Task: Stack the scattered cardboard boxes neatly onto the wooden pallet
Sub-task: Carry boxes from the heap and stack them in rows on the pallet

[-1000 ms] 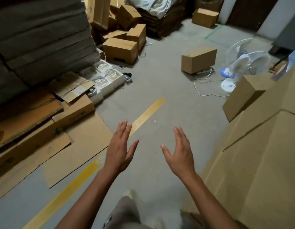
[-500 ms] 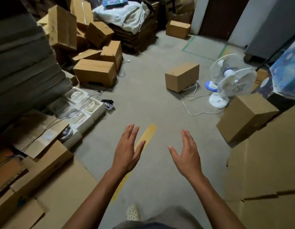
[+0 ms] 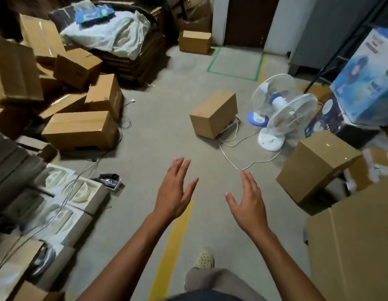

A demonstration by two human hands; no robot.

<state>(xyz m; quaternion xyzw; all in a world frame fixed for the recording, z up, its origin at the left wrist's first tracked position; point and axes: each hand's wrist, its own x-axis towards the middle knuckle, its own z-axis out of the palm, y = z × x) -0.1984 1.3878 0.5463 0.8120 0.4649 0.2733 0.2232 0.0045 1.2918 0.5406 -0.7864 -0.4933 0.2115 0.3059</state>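
Closest to me, my left hand [image 3: 172,192] and right hand [image 3: 248,203] are held out over the concrete floor [image 3: 158,135], palms facing each other. The fingers of both are straight and spread, and neither holds anything. Below them a yellow line [image 3: 171,246] runs along the floor, with one pale shoe [image 3: 204,258] just beside it.

At my near right stands a large cardboard box [image 3: 351,246], and behind it a smaller tilted box [image 3: 316,164]. On my near left are white foam trays [image 3: 80,192] with thin wires lying across them.

Ahead of my hands, well apart from them, a single box [image 3: 212,115] sits on the floor with one end propped on a white cord [image 3: 243,157]. Two white fans [image 3: 284,118] stand just beside it on the right.

Further left is a jumbled heap of boxes [image 3: 80,129]. Behind it is a dark stack of what look like pallets [image 3: 136,61], with a white sheet [image 3: 110,38] draped over the top.

Farthest off, one more box [image 3: 195,41] sits near the dark door [image 3: 249,20].
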